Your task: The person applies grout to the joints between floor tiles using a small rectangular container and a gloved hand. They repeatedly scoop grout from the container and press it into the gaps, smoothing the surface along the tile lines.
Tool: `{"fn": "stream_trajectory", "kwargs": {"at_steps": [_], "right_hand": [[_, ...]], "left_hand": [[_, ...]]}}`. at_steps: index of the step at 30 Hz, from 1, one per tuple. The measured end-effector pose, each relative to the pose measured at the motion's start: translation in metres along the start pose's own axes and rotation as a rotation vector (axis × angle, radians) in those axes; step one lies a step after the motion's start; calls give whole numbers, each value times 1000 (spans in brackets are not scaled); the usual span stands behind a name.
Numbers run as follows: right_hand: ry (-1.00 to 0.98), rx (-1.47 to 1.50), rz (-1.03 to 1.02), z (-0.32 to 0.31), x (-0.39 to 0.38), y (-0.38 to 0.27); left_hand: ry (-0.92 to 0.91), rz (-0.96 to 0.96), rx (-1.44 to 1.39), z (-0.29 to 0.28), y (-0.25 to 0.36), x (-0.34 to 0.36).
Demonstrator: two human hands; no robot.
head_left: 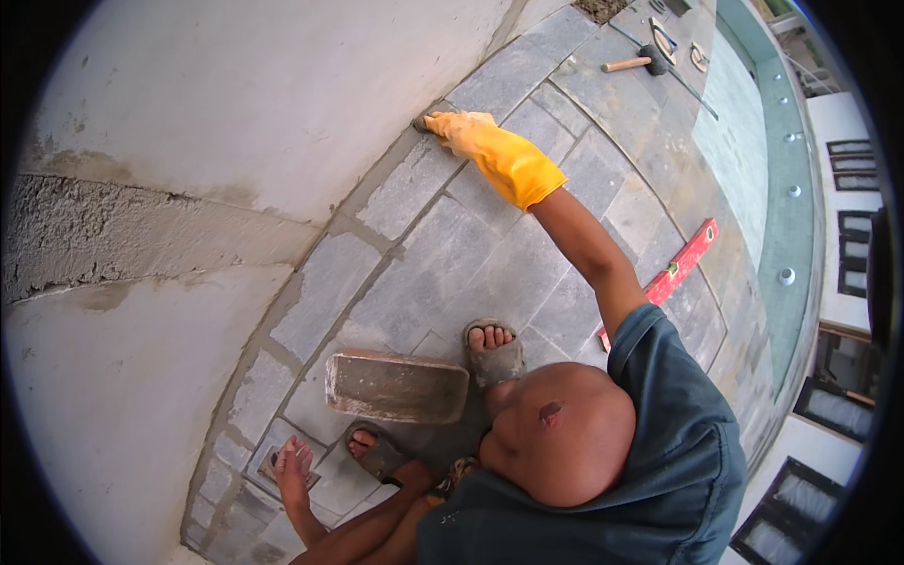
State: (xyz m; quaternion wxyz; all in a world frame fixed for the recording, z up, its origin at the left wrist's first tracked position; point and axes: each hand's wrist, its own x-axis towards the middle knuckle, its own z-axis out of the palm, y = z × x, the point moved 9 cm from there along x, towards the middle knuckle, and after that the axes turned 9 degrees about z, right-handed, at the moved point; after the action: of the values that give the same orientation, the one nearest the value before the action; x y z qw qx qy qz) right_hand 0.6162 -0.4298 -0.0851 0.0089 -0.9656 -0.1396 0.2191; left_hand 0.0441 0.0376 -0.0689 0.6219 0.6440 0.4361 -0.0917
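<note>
Fingers in the yellow glove bunch close together at 12 o'clock. They cover a small gray-brown lump down low, where the pale wall meets the stone floor. I cannot tell if the right hand grips the lump or just presses on it.

Between 7 and 8 o'clock, the bare left hand has bent fingers. It is down by a small dark flat thing on the stones. I cannot tell if it holds that thing.

At 7 o'clock, a dusty brown box sits by the two feet, which wear sandals. Wet-looking gray mortar fills the gap along the wall. At 3 o'clock, a red level lies on the floor. Between 1 and 2 o'clock, there is a mallet with a black head and a wooden handle. The blue-green pool is past it, nearer 2 o'clock.
</note>
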Motion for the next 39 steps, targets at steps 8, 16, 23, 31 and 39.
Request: {"fn": "stream_trajectory", "kwargs": {"at_steps": [8, 16, 23, 31, 39], "right_hand": [[16, -192, 116, -35, -3, 20], [133, -54, 223, -42, 11, 52], [204, 65, 309, -38, 10, 36], [104, 163, 236, -11, 14, -13], [-70, 321, -285, 11, -29, -92]], "left_hand": [[4, 2, -5, 4, 3, -4], [24, -8, -2, -6, 1, -6], [30, -13, -17, -6, 0, -6], [23, -9, -9, 2, 9, -6], [-5, -4, -2, 7, 6, 2]]}}
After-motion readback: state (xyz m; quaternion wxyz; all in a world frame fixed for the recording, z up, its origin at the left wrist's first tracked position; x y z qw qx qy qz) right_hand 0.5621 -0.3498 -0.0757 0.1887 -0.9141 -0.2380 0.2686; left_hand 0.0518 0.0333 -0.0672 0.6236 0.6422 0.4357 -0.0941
